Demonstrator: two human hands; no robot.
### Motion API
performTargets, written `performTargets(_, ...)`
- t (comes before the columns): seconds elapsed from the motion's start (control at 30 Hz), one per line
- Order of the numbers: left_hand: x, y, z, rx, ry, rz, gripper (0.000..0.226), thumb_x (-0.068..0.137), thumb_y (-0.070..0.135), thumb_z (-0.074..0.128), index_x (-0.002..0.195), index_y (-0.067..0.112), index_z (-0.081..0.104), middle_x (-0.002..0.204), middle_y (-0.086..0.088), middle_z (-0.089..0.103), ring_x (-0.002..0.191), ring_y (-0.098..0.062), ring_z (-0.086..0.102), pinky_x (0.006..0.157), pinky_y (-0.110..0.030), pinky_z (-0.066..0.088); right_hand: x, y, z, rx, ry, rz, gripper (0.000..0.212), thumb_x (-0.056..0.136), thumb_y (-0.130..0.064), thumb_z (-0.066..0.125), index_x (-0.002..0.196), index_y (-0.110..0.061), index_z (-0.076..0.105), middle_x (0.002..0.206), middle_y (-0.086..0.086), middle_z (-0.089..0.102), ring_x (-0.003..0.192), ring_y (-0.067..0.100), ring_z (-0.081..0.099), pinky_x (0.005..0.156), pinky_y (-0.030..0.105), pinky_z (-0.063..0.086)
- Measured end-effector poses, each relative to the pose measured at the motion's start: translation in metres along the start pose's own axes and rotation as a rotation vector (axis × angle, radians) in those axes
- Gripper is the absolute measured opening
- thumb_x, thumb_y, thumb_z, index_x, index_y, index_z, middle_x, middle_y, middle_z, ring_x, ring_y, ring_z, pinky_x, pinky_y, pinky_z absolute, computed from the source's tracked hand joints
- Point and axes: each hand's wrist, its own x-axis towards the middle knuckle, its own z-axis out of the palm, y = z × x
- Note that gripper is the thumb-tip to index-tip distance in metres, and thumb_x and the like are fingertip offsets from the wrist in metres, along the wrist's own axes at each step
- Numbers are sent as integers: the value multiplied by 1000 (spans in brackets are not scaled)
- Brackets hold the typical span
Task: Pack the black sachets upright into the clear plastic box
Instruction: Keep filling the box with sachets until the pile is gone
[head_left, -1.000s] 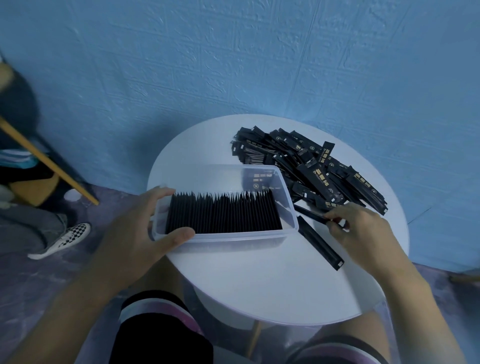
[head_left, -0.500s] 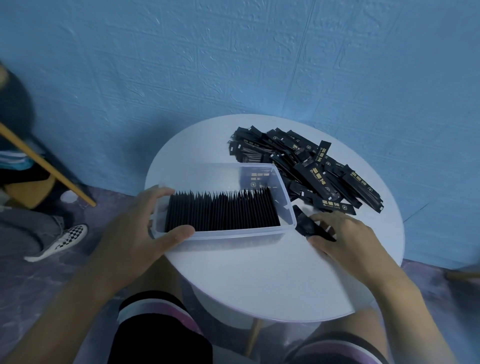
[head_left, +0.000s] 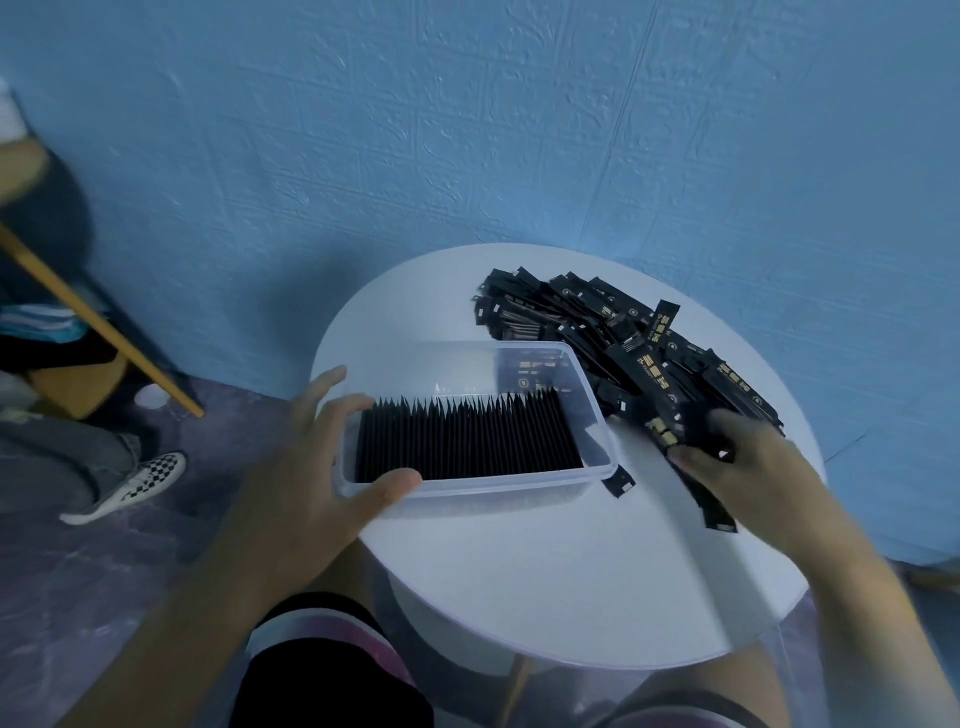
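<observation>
Blue textured wall (head_left: 467, 130); round white table (head_left: 545, 571).
Clear plastic box (head_left: 493, 486), on the table's left side: rectangular, lidless, its near half filled by a tight row of black sachets (head_left: 467, 441) standing on edge.
Left hand (head_left: 306, 467) grips the box's left end, thumb on the near rim.
Loose sachets (head_left: 623, 343), black with gold print, are heaped just right of the box.
Right hand (head_left: 748, 467), blurred, lies on the heap's near edge, fingers curled, apparently pinching a few.
</observation>
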Motion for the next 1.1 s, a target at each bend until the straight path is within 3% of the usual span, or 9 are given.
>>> performTargets(0.13,-1,1,1,-20,-3,-7,100,64,100,37,139,33,42,161,21,17,133,8,24,98,-33,37,-6,-62,-12,379,-13,-178,10,88,-25,74,84,-20,66,68,-8,66,62,9,53,58,27,37)
performTargets(0.27,-4,10,9,-38,36,10,99,67,97,38,138,30,46,160,18,22,126,14,26,94,-35,39,15,-140,27,367,-224,-366,13,88,-22,73,88,-16,61,72,1,70,51,10,57,49,30,47)
performTargets(0.33,-6,13,12,-46,42,3,94,68,92,45,139,30,45,160,19,21,122,16,26,93,-37,41,27,-165,55,312,-316,-358,12,89,-23,70,88,-14,62,71,6,70,45,18,63,46,38,56)
performTargets(0.4,-7,12,12,-38,31,1,90,68,84,50,142,33,42,160,23,17,121,20,26,91,-35,42,32,-179,80,249,-436,-321,18,88,-28,68,92,-10,65,74,9,72,52,24,69,58,44,62)
performTargets(0.5,-11,7,12,-60,20,27,89,70,77,55,149,38,35,159,32,14,119,33,24,89,-27,40,30,-184,98,138,-534,-267,30,91,-40,66,100,-11,67,77,9,75,55,21,72,63,33,63)
performTargets(0.7,-16,4,13,-59,60,92,92,72,75,58,153,40,30,161,30,17,126,30,25,92,-16,37,29,-179,105,282,-656,-175,44,93,-42,66,99,1,67,75,14,70,58,22,72,61,33,62)
performTargets(0.87,-18,1,6,-38,132,190,67,79,65,63,133,26,61,151,18,43,126,11,45,91,-4,40,29,-177,103,402,-733,-173,28,98,-22,63,106,5,64,70,17,69,53,19,67,52,25,55)
performTargets(1.0,-16,-2,3,86,181,322,54,84,59,65,116,16,72,132,5,61,114,-11,61,97,-17,44,28,-178,109,443,-793,-194,24,100,-17,59,110,5,62,67,16,69,54,19,67,53,24,56)
performTargets(1.1,-14,-4,0,184,186,373,50,86,58,66,110,16,75,126,4,64,111,-17,61,98,-23,43,29,-180,109,464,-794,-200,25,100,-16,60,118,2,59,75,18,70,57,20,68,54,25,57)
